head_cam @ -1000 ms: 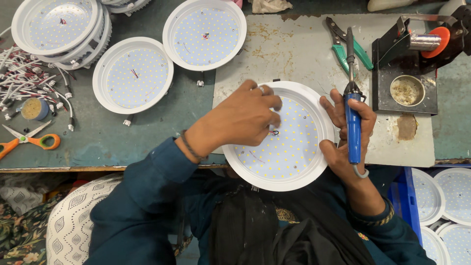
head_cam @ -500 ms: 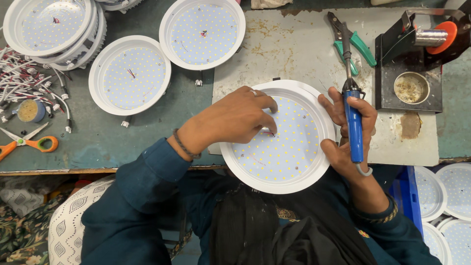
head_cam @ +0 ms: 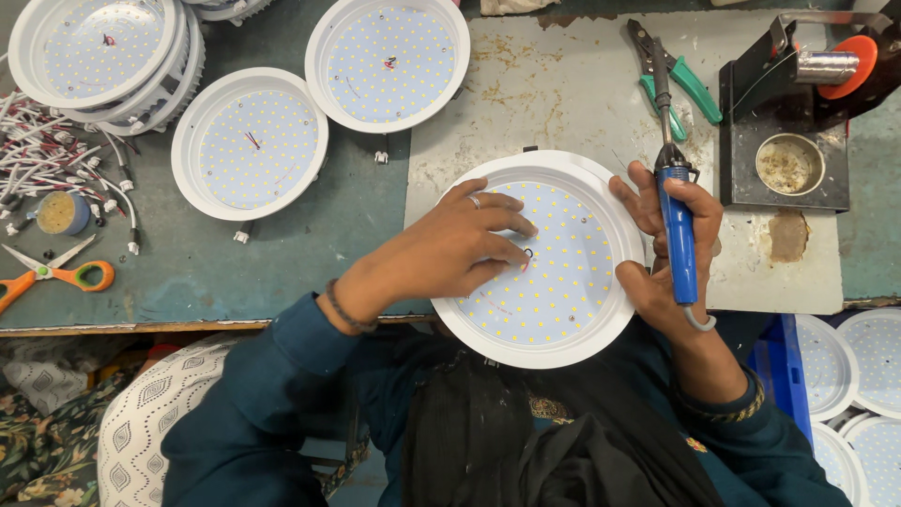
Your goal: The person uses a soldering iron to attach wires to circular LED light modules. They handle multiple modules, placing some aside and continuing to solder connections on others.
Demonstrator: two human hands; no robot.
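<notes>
the green workbench [head_cam: 282, 272] carries a pale, stained board [head_cam: 563, 84] on its right part. on this board lies the round white led light panel [head_cam: 563, 282], flat, with its near edge over the bench edge, close to the person's body. three more round light panels [head_cam: 249, 141] lie at the upper left, one of them on top of a stack. at the lower right a blue crate [head_cam: 774, 361] holds more white panels, stacked.

the left hand [head_cam: 450, 249] lies flat on the panel, fingers pressing near a small dark wire at the centre; it presses, it does not clasp anything. the right hand [head_cam: 671, 244] is closed around the blue soldering iron [head_cam: 678, 225], its tip pointing away from the person, and the fingers touch the panel rim.

the black stand [head_cam: 784, 141] has a round cup with brownish residue inside, and a solder spool above. green pliers [head_cam: 680, 75] lie beside it. at the far left are white wires [head_cam: 47, 160], a small round tin [head_cam: 61, 213] with yellowish paste, and orange scissors [head_cam: 56, 275].
</notes>
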